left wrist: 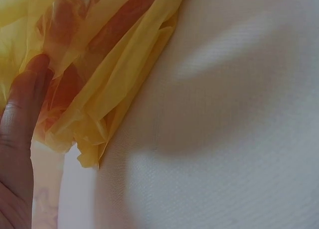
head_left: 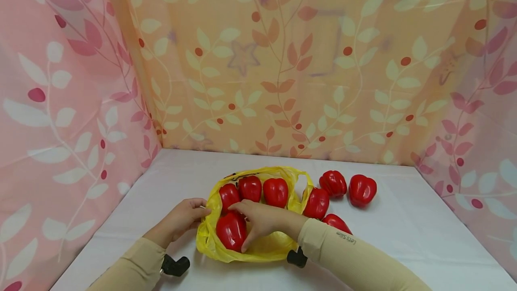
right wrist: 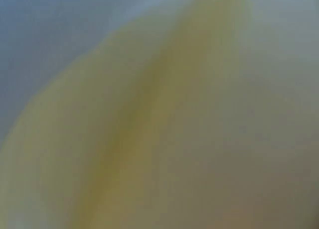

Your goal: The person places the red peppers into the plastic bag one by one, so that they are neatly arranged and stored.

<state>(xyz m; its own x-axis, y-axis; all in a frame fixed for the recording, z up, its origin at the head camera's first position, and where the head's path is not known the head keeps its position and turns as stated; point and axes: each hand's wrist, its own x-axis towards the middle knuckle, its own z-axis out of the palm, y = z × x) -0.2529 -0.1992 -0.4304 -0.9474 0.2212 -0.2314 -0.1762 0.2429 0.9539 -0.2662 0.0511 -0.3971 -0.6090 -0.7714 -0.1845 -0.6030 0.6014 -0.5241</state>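
Observation:
A yellow plastic bag (head_left: 214, 255) lies spread wide on the table with several red bell peppers in it. My right hand (head_left: 264, 217) reaches in over the bag and grips the front bell pepper (head_left: 230, 232), thumb on its right side and fingers over its top. Behind that one sit a small pepper (head_left: 229, 196) and two others at the back, one of them a glossy pepper (head_left: 276, 192). At the left rim, my left hand (head_left: 183, 217) holds the bag's edge; its thumb (left wrist: 25, 104) lies against the thin plastic in the left wrist view. Blurred yellow plastic fills the right wrist view.
Right of the bag, more red bell peppers lie on the white table (head_left: 404, 228): one pepper (head_left: 317, 203) against the bag, two farther back including a pepper (head_left: 362, 190), and another (head_left: 337, 222) partly behind my right forearm. Patterned cloth (head_left: 282, 57) hangs around the table.

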